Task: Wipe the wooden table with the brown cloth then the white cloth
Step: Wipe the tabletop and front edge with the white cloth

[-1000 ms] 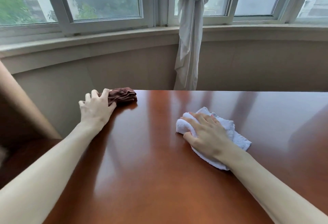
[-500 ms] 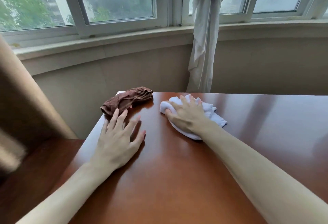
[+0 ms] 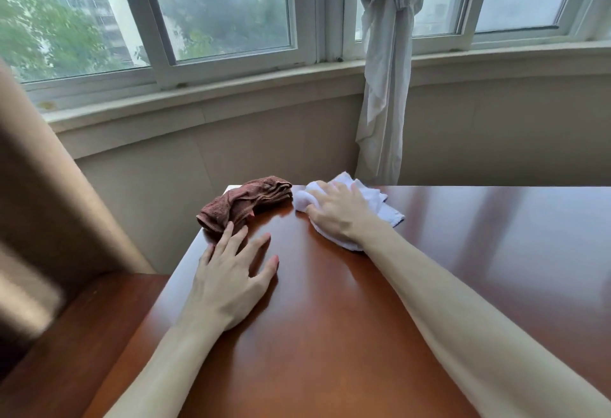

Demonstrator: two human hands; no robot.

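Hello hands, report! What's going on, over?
Right hand pressing white cloth flat. Left hand open on wooden table, fingertips at brown cloth. Nothing blocking.

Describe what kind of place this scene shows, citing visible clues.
Probably a room in an upstairs flat: a glossy reddish-brown wooden table stands by a curved white-framed bay window with a knotted pale curtain, and apartment blocks show outside.

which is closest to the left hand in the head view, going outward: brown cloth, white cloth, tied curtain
From the left hand:
1. brown cloth, at its fingertips by the table's far left corner.
2. white cloth, to the right, under the right hand.
3. tied curtain, hanging at the window beyond the table.
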